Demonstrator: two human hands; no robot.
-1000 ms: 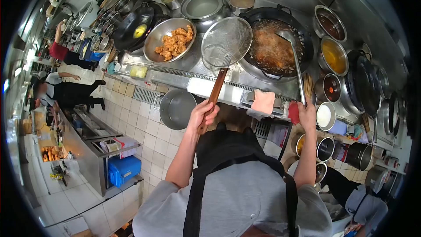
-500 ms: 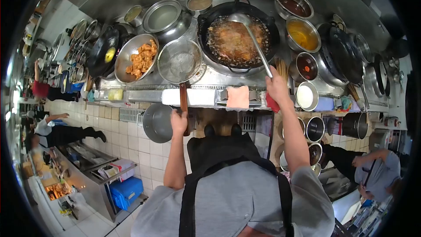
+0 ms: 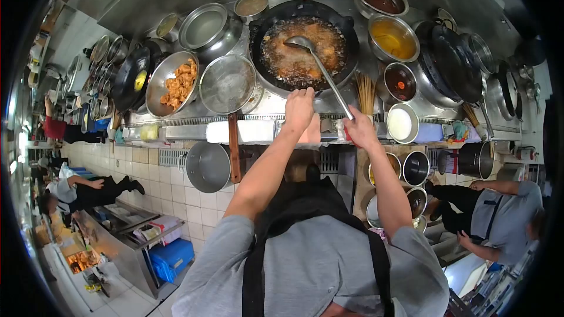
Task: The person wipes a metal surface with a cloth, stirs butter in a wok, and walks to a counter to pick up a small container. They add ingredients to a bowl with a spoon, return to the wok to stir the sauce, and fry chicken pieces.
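Metal ladle (image 3: 301, 42) extends from right grip (image 3: 360, 128) over wok (image 3: 351, 44)

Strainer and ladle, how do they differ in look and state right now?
The strainer has a wide, round mesh head; the ladle has a smaller bowl. The strainer is brown-handled, while the ladle is silvery-handled. The strainer lies unheld, while the ladle is gripped in the right hand. Both are long-handled.

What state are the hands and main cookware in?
Wok: contents bubbling
Ladle: held, bowl end over wok
Strainer: unheld, no food seen
Metal bowl: holding browned pieces
Grey pot: uncovered
Left hand: at wok's near edge, grip unclear
Right hand: gripping ladle
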